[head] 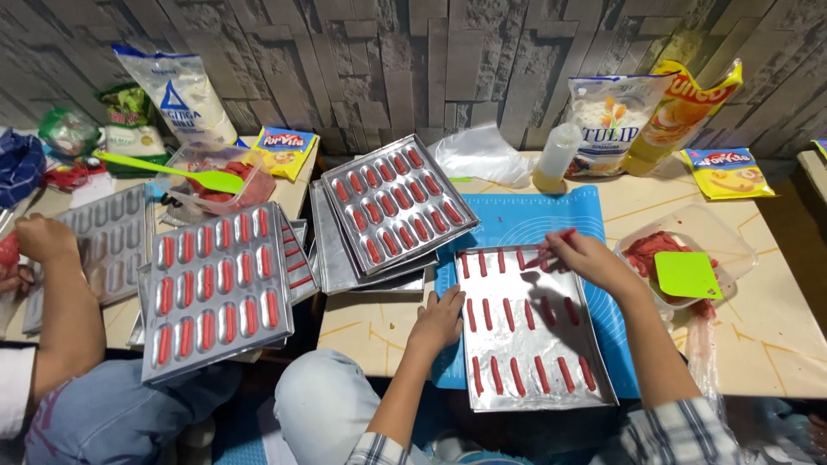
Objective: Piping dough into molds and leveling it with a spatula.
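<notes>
Right hand (586, 257) pinches a red dough strip (551, 248) over the metal tray (603, 392); left hand (439, 319), fingers curled, steadies tray edge. Co-worker's hand (39, 239) partly cut off.

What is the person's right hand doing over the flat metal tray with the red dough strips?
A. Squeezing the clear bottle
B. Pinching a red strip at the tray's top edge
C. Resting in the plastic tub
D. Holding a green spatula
B: the right hand pinches a thin red dough strip at the far edge of the flat metal tray, while the left hand rests on the tray's left rim.
</notes>
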